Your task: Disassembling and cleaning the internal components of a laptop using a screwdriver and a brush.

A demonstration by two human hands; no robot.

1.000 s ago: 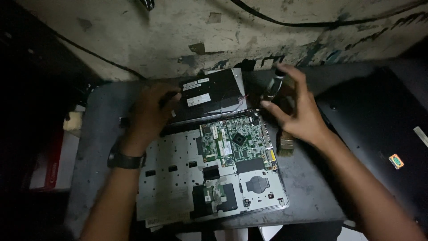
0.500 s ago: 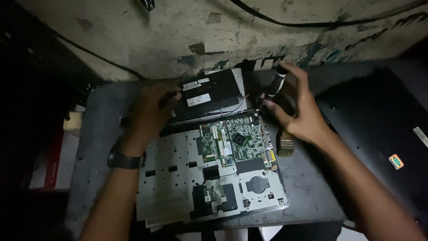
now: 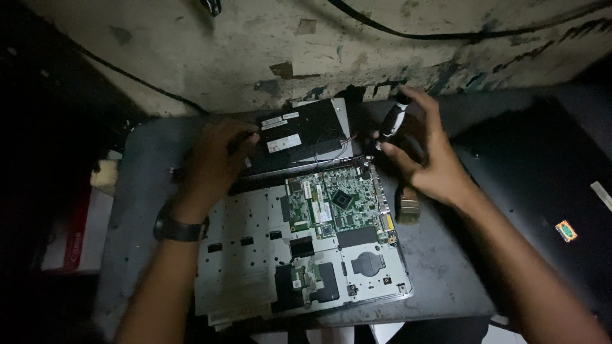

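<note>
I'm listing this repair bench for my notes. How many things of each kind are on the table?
Opened laptop chassis with green circuit board: 1
Black screen panel: 1
Screwdriver in the right hand: 1
Brush: 1
Closed black laptop: 1
Total: 5

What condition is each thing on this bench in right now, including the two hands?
Laptop base: opened up, inner metal frame bare.
Circuit board: exposed, seated in the base.
Black panel: tilted up at the rear edge.
Left hand: resting on the panel's left end.
Right hand: closed around a screwdriver, tip down.
Brush: lying flat, untouched.
</note>
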